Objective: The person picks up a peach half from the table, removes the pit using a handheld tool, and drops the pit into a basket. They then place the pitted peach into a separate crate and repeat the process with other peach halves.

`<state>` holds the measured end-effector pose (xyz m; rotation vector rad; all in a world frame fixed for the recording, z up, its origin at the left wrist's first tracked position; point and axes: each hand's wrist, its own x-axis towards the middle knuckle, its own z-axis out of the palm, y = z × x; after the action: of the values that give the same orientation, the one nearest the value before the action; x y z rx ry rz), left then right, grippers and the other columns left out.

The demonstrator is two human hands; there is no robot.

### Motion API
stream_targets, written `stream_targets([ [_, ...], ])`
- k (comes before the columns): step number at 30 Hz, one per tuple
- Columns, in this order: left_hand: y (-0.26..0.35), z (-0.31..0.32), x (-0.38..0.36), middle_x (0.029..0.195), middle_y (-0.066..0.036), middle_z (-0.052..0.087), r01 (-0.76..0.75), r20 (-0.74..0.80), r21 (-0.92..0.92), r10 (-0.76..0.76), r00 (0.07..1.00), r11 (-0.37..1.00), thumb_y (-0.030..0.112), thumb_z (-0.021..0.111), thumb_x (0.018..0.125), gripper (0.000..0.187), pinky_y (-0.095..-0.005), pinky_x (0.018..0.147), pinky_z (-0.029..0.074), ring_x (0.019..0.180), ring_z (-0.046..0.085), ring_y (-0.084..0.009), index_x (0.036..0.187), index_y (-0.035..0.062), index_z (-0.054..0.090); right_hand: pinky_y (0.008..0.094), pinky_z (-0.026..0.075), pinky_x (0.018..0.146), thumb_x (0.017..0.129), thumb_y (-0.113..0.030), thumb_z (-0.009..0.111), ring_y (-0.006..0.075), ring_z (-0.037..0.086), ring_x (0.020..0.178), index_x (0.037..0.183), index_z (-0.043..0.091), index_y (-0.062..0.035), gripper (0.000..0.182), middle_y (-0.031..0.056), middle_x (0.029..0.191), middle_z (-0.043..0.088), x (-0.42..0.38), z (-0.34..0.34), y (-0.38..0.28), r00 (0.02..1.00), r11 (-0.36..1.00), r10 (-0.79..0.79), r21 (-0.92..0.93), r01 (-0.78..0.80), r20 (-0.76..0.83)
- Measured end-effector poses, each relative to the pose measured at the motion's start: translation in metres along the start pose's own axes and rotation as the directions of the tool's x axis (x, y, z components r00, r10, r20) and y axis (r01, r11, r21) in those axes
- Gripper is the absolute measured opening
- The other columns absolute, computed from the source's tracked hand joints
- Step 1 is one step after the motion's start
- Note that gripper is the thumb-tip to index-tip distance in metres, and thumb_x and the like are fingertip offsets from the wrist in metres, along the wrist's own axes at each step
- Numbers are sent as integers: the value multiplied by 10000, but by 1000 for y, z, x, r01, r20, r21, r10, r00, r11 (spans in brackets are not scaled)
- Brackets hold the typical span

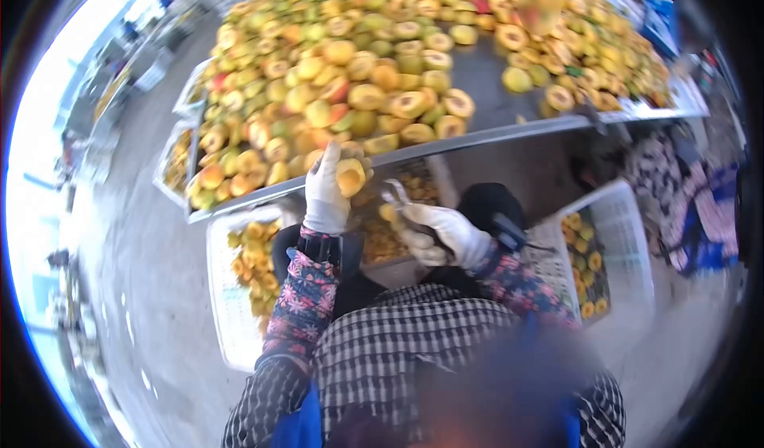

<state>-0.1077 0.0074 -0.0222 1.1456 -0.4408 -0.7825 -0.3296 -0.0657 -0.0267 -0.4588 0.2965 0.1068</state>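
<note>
In its white glove, my left hand is closed around a yellow peach half, just off the front edge of the metal table. My right hand, also gloved, grips a hand tool with a curved, loop-like metal tip and a dark handle. The tip points up toward the peach half but stands apart from it. A small yellow patch shows at the right fingers; I cannot make out what it is. Many halved peaches lie heaped on the table in front of both hands.
The metal table has a raised front rim. Below it, a white crate of peach pieces stands at the left, another crate of halves at the right. Between my knees sits a container of small pieces. A person's patterned clothing shows far right.
</note>
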Motion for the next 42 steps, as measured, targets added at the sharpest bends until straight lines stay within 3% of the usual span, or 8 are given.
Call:
stream_targets([
  [4, 51, -95, 16, 967, -96, 689, -102, -127, 812, 344, 930, 574, 355, 643, 912, 389, -321, 779, 502, 895, 625, -189, 1076, 4, 672, 232, 365, 437, 978, -288, 530, 87, 449, 471, 1052, 506, -79, 223, -11, 660, 490, -1, -16, 8, 904, 547, -399, -831, 101, -152],
  [8, 75, -103, 12, 1028, -153, 685, -37, 77, 996, 564, 822, -82, 440, 675, 839, 424, -420, 884, 485, 995, 635, -337, 1103, 108, 691, 289, 438, 684, 973, -268, 528, 144, 523, 724, 1067, 541, -13, 272, 53, 756, 524, 1, -23, 10, 903, 513, -380, -858, 26, -199],
  [16, 28, -62, 67, 1158, -141, 635, -70, 78, 967, 23, 997, -245, 525, 665, 777, 509, -419, 978, 416, 1148, 549, -334, 1079, 116, 682, 305, 433, 704, 970, -241, 544, 166, 533, 755, 1040, 548, -26, 227, 35, 780, 542, 4, -14, 11, 909, 532, -371, -846, 41, -189],
  [20, 18, -76, 68, 1101, -151, 641, -86, 51, 982, 204, 978, 166, 386, 694, 811, 408, -463, 888, 473, 1075, 599, -310, 1081, 84, 643, 214, 371, 453, 981, -251, 538, 52, 462, 508, 1090, 500, -50, 232, -37, 679, 478, -8, 1, 6, 915, 670, -295, -742, -7, -275],
  [23, 32, -53, 41, 1069, -110, 641, -62, -56, -15, 61, 997, 998, 271, 681, 846, 354, -452, 831, 521, 1037, 625, -264, 1138, 89, 596, 362, 473, 700, 948, -166, 564, 213, 575, 801, 1071, 577, -39, 177, 103, 866, 544, 2, -11, 12, 869, 491, -477, -860, 138, -132],
  [27, 33, -14, 2, 1180, -148, 587, 68, 156, -407, -4, 988, 911, 158, 592, 921, 366, -435, 928, 528, 1115, 591, -334, 1257, 47, 498, 417, 491, 654, 942, -175, 569, 372, 606, 774, 1100, 559, -17, 224, 233, 977, 613, 26, 3, -5, 517, -738, -469, -639, 216, 716],
  [30, 32, 4, -17, 1163, -149, 581, 132, 171, -402, -68, 983, 906, 370, 572, 958, 491, -426, 881, 525, 1034, 601, -303, 1302, 44, 443, 476, 481, 627, 923, -247, 600, 414, 628, 728, 1136, 507, -5, 336, 235, 760, 630, 37, 42, -12, 615, -205, -726, -951, 232, 307],
  [42, 31, 29, -38, 1001, -83, 659, 14, 27, -9, -14, 1000, 1000, 514, 371, 1018, 575, -249, 817, 496, 881, 632, -148, 1159, -3, 580, 473, 493, 618, 905, -204, 590, 404, 639, 728, 1126, 438, -23, 324, 201, 778, 643, 42, 39, -14, 723, -471, -631, -879, -70, 280],
])
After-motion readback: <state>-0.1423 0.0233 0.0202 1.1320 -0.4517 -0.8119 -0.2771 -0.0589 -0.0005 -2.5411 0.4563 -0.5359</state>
